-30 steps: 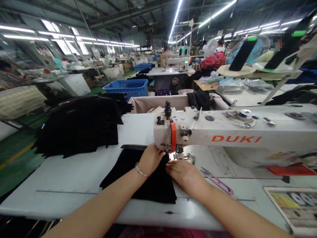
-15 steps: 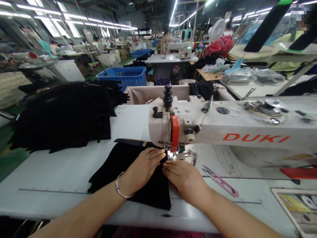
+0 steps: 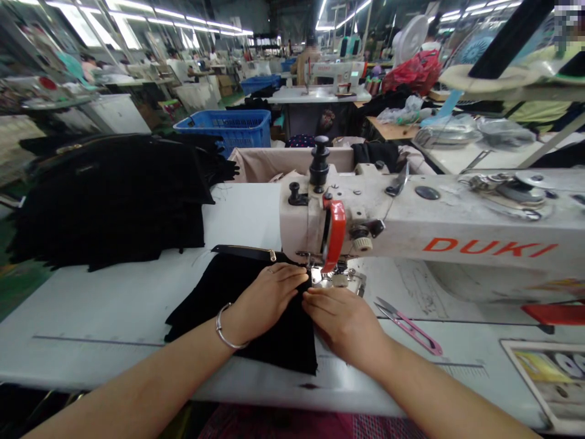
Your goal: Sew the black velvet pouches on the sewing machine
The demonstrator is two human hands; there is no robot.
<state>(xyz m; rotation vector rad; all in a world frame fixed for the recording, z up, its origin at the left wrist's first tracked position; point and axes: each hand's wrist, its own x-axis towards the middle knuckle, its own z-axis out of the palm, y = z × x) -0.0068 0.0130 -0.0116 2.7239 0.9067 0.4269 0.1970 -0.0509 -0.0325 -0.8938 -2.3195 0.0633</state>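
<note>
A black fabric piece (image 3: 214,296) with a zipper along its far edge lies flat on the white sewing table (image 3: 100,311). My left hand (image 3: 267,299), with a bangle on the wrist, presses flat on the fabric just left of the needle. My right hand (image 3: 345,320) rests on the fabric's right edge, fingers pointing at the presser foot (image 3: 331,277). The white DUKI sewing machine (image 3: 434,235) stands right behind both hands.
Pink thread snips (image 3: 411,326) lie to the right of my right hand. A tall stack of black fabric pieces (image 3: 109,195) sits at the table's left rear. A blue basket (image 3: 228,128) and other sewing stations stand behind. A printed tray (image 3: 548,372) is at the right front.
My left hand has flattened out on the fabric and slid back a little from the needle. The fabric has shifted slightly toward me. The view has moved closer.
</note>
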